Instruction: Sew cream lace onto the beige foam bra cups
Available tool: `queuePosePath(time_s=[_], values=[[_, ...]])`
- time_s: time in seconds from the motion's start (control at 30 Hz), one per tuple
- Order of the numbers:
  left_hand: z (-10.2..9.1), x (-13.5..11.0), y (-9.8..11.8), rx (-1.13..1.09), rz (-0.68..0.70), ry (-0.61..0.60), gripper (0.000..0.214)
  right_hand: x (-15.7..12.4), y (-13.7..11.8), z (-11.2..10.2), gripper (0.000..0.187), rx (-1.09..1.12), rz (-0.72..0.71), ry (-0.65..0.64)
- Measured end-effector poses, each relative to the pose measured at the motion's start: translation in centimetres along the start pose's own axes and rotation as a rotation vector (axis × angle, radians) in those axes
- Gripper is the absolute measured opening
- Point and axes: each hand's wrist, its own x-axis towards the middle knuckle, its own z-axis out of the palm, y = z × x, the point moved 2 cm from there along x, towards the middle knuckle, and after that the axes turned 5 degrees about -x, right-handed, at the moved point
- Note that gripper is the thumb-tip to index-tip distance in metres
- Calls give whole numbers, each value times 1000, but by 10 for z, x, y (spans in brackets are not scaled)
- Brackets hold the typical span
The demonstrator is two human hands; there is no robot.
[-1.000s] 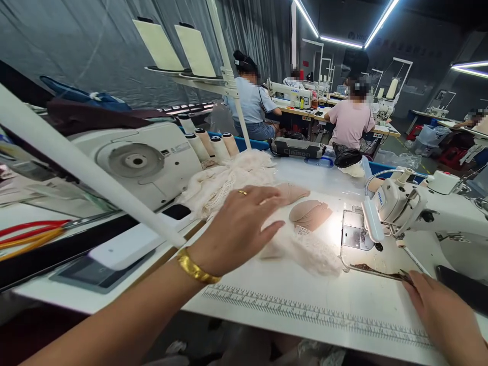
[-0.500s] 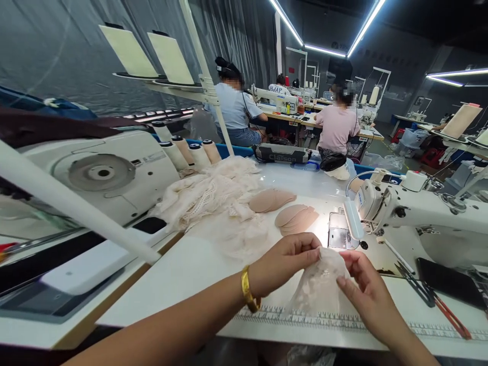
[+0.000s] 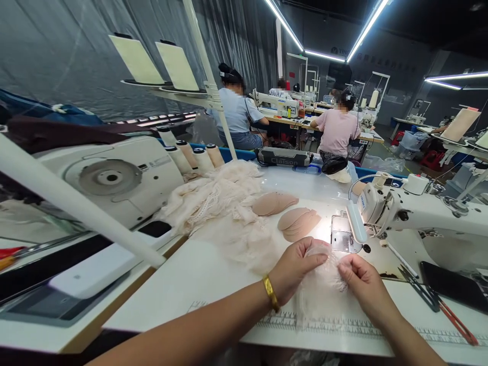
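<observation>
My left hand (image 3: 295, 264) and my right hand (image 3: 362, 284) both pinch a small piece of pale lace fabric (image 3: 322, 284) over the white table, just in front of the sewing machine's needle plate (image 3: 341, 235). A gold bangle sits on my left wrist. Two stacks of beige foam cups (image 3: 299, 222) lie just beyond my hands. A heap of cream lace fabric (image 3: 217, 201) spreads to the left of them. The white sewing machine (image 3: 415, 213) stands to the right, its lamp lighting the plate.
A second white machine (image 3: 114, 178) with thread cones (image 3: 196, 157) stands at the left. Thread snips (image 3: 419, 290) and a dark phone (image 3: 453, 287) lie at the right. A printed ruler (image 3: 343, 330) runs along the table's front edge. Two people sit at machines behind.
My left hand came off the lace heap and my right hand off the table edge; both now hold one lace piece, brought closer to the needle plate.
</observation>
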Motion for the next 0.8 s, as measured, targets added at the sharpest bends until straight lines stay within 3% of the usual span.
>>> queuePosePath(time_s=[0.13,0.23,0.3,0.4,0.43,0.5,0.6,0.7,0.8], values=[[-2,-8,-3,94,26,31,53,1,-2,-1,47,-125,-33,25],[-13,-8,15,465,83,-102,50,4,-6,-2,48,-87,-80,23],[-30,-1,39,770,186,-109,44,8,-7,-2,48,-43,-80,23],[-68,19,81,1285,406,214,30,14,-2,0,50,-15,-40,36],[-80,27,91,1442,404,304,28,16,1,0,50,-17,-33,34],[-103,43,102,1534,346,419,27,20,5,1,50,-30,-31,17],[-123,58,105,1560,273,472,18,22,9,2,49,-41,-48,3],[-127,59,105,1553,278,508,16,23,8,2,48,-34,-63,13],[-116,47,111,1501,328,512,20,23,5,2,46,-30,-51,18]])
